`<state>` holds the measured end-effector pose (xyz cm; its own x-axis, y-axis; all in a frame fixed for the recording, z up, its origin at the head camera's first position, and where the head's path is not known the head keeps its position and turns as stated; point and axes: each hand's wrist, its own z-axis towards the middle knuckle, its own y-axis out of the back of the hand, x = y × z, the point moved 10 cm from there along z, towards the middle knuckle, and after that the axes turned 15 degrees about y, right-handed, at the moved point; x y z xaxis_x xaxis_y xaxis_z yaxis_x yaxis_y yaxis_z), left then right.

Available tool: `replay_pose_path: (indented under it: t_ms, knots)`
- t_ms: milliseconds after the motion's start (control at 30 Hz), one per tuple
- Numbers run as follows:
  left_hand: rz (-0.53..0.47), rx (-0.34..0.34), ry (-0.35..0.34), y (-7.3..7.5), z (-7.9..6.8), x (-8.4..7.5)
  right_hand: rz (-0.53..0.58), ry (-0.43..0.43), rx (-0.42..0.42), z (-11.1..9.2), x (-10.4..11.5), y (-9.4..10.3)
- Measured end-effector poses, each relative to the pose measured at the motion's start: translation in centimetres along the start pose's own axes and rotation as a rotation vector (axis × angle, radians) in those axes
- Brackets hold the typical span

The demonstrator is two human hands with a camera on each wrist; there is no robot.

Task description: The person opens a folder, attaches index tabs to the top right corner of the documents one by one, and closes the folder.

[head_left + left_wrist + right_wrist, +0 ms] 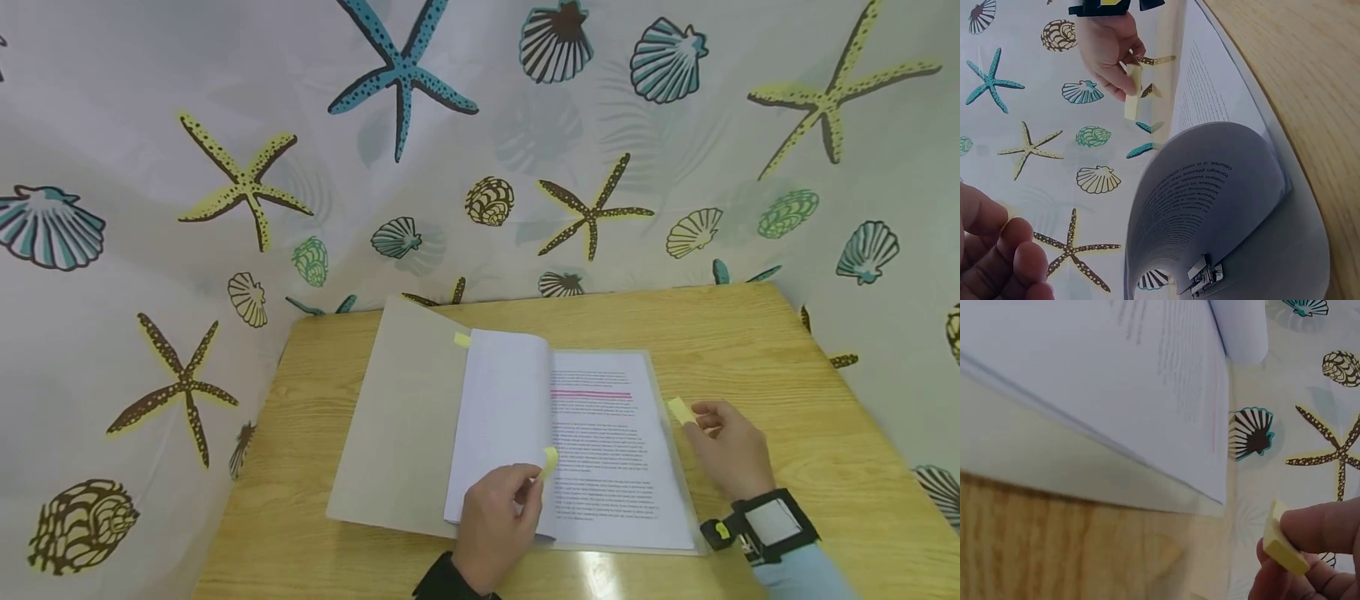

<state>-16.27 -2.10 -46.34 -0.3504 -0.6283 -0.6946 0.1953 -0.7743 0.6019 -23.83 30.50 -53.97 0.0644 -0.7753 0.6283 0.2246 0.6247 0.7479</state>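
Note:
My left hand [497, 521] pinches a single yellow sticky note [551, 460] by its lower end, over the lower part of the open document. Between thumb and fingers, my right hand [731, 448] holds a small pad of yellow sticky notes [1286, 549], just off the document's right edge. The printed page [607, 450] lies face up and carries pink highlighted lines near its top. Turned-over sheets [501, 400] curl to the left above the beige folder cover [401, 425]. Another yellow sticky note [462, 339] sticks out at the top of those sheets.
A metal fastener [1205, 275] shows at the fold of the sheets in the left wrist view. The folder lies on a wooden table [300, 450]. Behind it and at both sides hangs a white cloth [480, 275] printed with starfish and shells.

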Motion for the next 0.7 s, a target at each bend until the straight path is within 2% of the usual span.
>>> replay_pose_path:
  t_ms: [267, 433, 700]
  knots:
    - [-0.006, -0.024, -0.03, 0.6, -0.1, -0.4, -0.04, 0.006, 0.163, 0.3, -2.3, -1.9]
    - [-0.013, -0.031, -0.042, 0.8, -0.1, -0.6, -0.067, 0.004, 0.188, 0.4, -2.9, -2.3]
    - [-0.005, -0.019, -0.026, 0.7, -0.1, -0.4, -0.101, 0.001, 0.209, 0.5, -3.0, -2.5]
